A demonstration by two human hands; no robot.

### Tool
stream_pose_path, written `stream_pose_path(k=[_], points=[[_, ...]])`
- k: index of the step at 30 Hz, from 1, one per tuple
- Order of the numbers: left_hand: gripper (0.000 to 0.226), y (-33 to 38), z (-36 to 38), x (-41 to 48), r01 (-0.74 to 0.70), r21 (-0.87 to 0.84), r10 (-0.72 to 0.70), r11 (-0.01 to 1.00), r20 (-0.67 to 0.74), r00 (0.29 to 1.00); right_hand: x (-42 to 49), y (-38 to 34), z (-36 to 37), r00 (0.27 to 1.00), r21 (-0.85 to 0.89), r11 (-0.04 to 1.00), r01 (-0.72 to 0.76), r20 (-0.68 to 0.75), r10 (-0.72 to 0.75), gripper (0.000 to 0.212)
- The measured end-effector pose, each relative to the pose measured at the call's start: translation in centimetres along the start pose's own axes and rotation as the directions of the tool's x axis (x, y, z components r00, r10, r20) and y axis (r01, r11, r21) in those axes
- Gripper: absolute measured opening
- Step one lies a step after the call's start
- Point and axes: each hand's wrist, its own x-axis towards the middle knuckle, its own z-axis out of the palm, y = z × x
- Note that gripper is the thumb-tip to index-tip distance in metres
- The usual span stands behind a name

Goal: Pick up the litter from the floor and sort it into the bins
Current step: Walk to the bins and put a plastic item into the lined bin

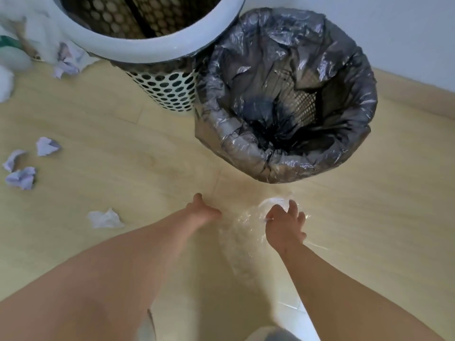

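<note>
Head view: my right hand (284, 223) grips a clear plastic bag (242, 232), with the fingers curled into its upper edge. The bag is thin, see-through and wrinkled, and has white shine on the folds. It is low at the wooden floor (147, 156), between my 2 hands and just in front of the bin with grey liner (349, 148). My left hand (204, 210) is beside the bag; I cannot tell whether it is open or closed. 1 crumpled paper (105, 219) lies near my left arm.
</note>
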Motion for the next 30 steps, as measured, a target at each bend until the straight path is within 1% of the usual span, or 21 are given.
stream_pose_path(k=[1, 2, 3, 4, 5, 6, 7, 9, 12, 14, 15, 16, 18, 19, 22, 23, 25, 27, 28, 29, 30], points=[[0.088, 0.3, 0.3, 0.2, -0.036, 0.050, 0.035, 0.998, 0.024, 0.999, 0.7, -0.1, 0.1, 1.000, 0.017, 1.000, -0.010, 0.013, 0.010, 0.025], [0.094, 0.3, 0.8, 0.2, -0.088, 0.150, 0.080, 0.985, 0.058, 0.995, 1.3, -0.1, 0.4, 0.999, 0.035, 0.999, -0.009, 0.035, 0.008, 0.025], [0.102, 0.1, 1.5, 0.2, -0.156, 0.282, 0.135, 0.947, 0.091, 0.987, 1.6, -0.2, 0.9, 0.999, 0.052, 0.999, -0.002, 0.052, -0.001, 0.025], [0.110, -0.3, 2.4, 0.2, -0.234, 0.412, 0.203, 0.881, 0.118, 0.972, 1.8, -0.3, 1.4, 0.998, 0.058, 0.998, 0.008, 0.056, -0.012, 0.026], [0.113, -0.7, 3.3, 0.4, -0.309, 0.499, 0.280, 0.809, 0.135, 0.951, 2.0, -0.4, 2.0, 0.999, 0.060, 0.998, 0.018, 0.040, -0.020, 0.028], [0.109, -1.1, 4.1, 0.7, -0.366, 0.524, 0.346, 0.769, 0.140, 0.928, 2.2, -0.6, 2.7, 1.000, 0.065, 0.998, 0.023, 0.006, -0.024, 0.030], [0.099, -1.4, 4.7, 1.1, -0.406, 0.499, 0.396, 0.765, 0.131, 0.909, 2.4, -0.9, 3.2, 0.999, 0.073, 0.997, 0.030, -0.042, -0.027, 0.032], [0.074, -1.6, 4.8, 2.3, -0.457, 0.375, 0.475, 0.806, 0.050, 0.879, 2.8, -1.0, 4.0, 0.992, 0.118, 0.992, 0.043, -0.124, -0.028, 0.033], [0.048, -0.9, 3.6, 4.1, -0.498, 0.308, 0.539, 0.811, -0.060, 0.840, 4.1, -0.8, 4.5, 0.976, 0.265, 0.959, 0.097, -0.215, -0.039, 0.027], [0.032, 0.1, 2.0, 5.1, -0.473, 0.217, 0.511, 0.854, -0.171, 0.843, 4.7, -1.3, 4.4, 0.962, 0.292, 0.940, 0.174, -0.255, -0.099, 0.026], [0.024, 0.6, 1.1, 5.3, -0.444, 0.088, 0.452, 0.892, -0.228, 0.862, 4.8, -1.8, 4.4, 0.960, 0.318, 0.927, 0.201, -0.250, -0.122, 0.026], [0.017, 0.9, 0.1, 5.2, -0.420, -0.082, 0.386, 0.904, -0.269, 0.883, 4.7, -2.5, 4.4, 0.962, 0.354, 0.909, 0.220, -0.232, -0.143, 0.025], [0.016, 0.9, -1.7, 4.8, -0.359, -0.411, 0.265, 0.838, -0.269, 0.926, 4.2, -4.4, 4.6, 0.971, 0.466, 0.857, 0.221, -0.190, -0.146, 0.021], [0.017, 0.7, -2.5, 4.6, -0.334, -0.509, 0.237, 0.794, -0.247, 0.940, 4.0, -5.4, 4.8, 0.976, 0.536, 0.819, 0.206, -0.175, -0.131, 0.019], [0.008, 0.1, -5.0, 3.8, -0.305, -0.663, 0.239, 0.684, -0.191, 0.952, 3.2, -8.9, 4.6, 0.975, 0.709, 0.668, 0.223, -0.175, -0.140, 0.011], [0.006, -0.2, -6.0, 3.6, -0.315, -0.690, 0.263, 0.652, -0.184, 0.947, 3.0, -10.3, 4.5, 0.971, 0.760, 0.604, 0.239, -0.182, -0.156, 0.011], [0.015, -0.5, -7.8, 3.4, -0.358, -0.691, 0.310, 0.628, -0.200, 0.930, 2.6, -12.7, 3.9, 0.968, 0.842, 0.481, 0.246, -0.185, -0.172, 0.015], [0.008, -0.9, -9.2, 3.2, -0.494, -0.557, 0.378, 0.667, -0.319, 0.869, 1.9, -14.5, 3.7, 0.972, 0.920, 0.344, 0.186, -0.122, -0.200, 0.016], [0.005, -1.3, -9.6, 3.0, -0.560, -0.480, 0.418, 0.675, -0.377, 0.827, 1.3, -15.2, 3.7, 0.974, 0.955, 0.270, 0.120, -0.060, -0.221, 0.015], [0.009, -1.8, -10.0, 2.7, -0.605, -0.410, 0.450, 0.682, -0.418, 0.790, 1.0, -15.6, 3.9, 0.968, 0.974, 0.221, 0.056, 0.001, -0.249, 0.015], [0.012, -2.4, -10.2, 2.8, -0.635, -0.351, 0.482, 0.689, -0.432, 0.762, 0.7, -16.0, 4.0, 0.959, 0.980, 0.201, 0.000, 0.057, -0.279, 0.016]])
